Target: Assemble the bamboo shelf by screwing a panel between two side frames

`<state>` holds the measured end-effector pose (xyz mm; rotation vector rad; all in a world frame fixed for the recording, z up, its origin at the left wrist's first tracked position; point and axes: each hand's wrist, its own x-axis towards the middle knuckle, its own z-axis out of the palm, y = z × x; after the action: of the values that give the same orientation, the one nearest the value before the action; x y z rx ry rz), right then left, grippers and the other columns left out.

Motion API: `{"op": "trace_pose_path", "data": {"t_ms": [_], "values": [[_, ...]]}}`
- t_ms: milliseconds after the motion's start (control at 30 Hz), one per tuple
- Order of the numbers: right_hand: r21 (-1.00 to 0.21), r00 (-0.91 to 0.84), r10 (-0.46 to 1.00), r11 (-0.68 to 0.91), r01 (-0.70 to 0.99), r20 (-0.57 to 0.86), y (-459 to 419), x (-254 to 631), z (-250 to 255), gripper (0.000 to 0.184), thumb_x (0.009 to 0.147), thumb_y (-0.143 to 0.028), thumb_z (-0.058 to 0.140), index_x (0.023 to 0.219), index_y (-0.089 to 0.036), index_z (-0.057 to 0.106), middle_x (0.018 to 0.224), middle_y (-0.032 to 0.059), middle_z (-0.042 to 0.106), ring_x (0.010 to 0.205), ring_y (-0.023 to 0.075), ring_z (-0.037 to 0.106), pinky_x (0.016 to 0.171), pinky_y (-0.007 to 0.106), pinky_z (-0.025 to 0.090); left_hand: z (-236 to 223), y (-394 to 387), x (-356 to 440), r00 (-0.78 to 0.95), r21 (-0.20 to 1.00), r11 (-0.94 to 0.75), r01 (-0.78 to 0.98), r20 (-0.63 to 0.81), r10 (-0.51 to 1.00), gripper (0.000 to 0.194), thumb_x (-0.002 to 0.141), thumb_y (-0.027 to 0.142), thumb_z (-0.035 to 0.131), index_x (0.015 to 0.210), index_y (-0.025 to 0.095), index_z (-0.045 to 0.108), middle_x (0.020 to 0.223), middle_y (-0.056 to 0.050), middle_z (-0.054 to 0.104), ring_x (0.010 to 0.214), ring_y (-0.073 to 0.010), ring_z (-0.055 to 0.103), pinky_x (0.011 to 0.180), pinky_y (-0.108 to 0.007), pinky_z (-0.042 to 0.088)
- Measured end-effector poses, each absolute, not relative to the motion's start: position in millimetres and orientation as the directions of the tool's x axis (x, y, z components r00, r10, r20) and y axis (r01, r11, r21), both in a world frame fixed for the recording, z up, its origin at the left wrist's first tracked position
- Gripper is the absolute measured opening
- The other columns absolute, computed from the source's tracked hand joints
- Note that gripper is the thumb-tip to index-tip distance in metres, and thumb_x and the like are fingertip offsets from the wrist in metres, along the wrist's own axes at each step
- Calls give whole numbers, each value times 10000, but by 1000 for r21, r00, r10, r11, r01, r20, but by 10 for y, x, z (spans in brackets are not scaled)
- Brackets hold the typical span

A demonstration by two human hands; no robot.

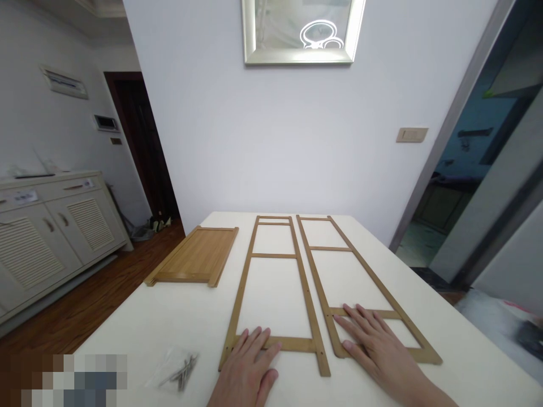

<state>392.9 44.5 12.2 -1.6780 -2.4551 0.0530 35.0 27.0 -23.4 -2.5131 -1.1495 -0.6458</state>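
Two long, ladder-like wooden frames lie flat side by side on the white table (263,302). My left hand (250,367) rests with fingers stretched out over the near crossbar of the left wooden frame (275,256). On the right wooden frame (331,249), my right hand (375,345) lies spread across the near crossbar and the opening below it. Neither hand is gripping anything. To the left of my left hand, a clear plastic bag (169,362) shows several metal screws (184,372).
Slatted-looking wooden panels (197,254) lie stacked at the table's left edge. Behind the table stands a white wall (271,147) with a framed picture (303,56) and a switch (411,135). A white cabinet (63,226) is at far left; a doorway opens on the right.
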Motion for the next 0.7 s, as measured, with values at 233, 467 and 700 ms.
{"op": "trace_pose_path", "data": {"t_ms": [233,467,700], "values": [[-123,-355,926,371,921,131,451,3935,127,527,936,-566,416,1441,-420,372,1538,-14,315,1424,301,252,1132,593,246,-233,262,349,560,-6,-648,762,509,653,454,915,320,540,1367,335,495,1379,-16,570,1240,-200,559,1065,-345,459],[-70,-370,912,387,920,178,479,3966,66,535,916,-580,445,1423,-412,413,1519,-15,356,1406,303,301,1115,583,298,-109,182,374,522,105,-613,783,426,739,464,926,289,520,1384,340,469,1404,-26,544,1284,-219,519,1078,-431,448],[-36,-395,894,411,911,213,540,4025,-23,555,894,-589,476,1407,-376,460,1492,3,408,1381,319,350,1094,584,341,-23,107,447,464,122,-562,818,436,771,396,932,276,499,1326,295,527,1391,-50,552,1285,-237,513,1077,-461,439]]}}
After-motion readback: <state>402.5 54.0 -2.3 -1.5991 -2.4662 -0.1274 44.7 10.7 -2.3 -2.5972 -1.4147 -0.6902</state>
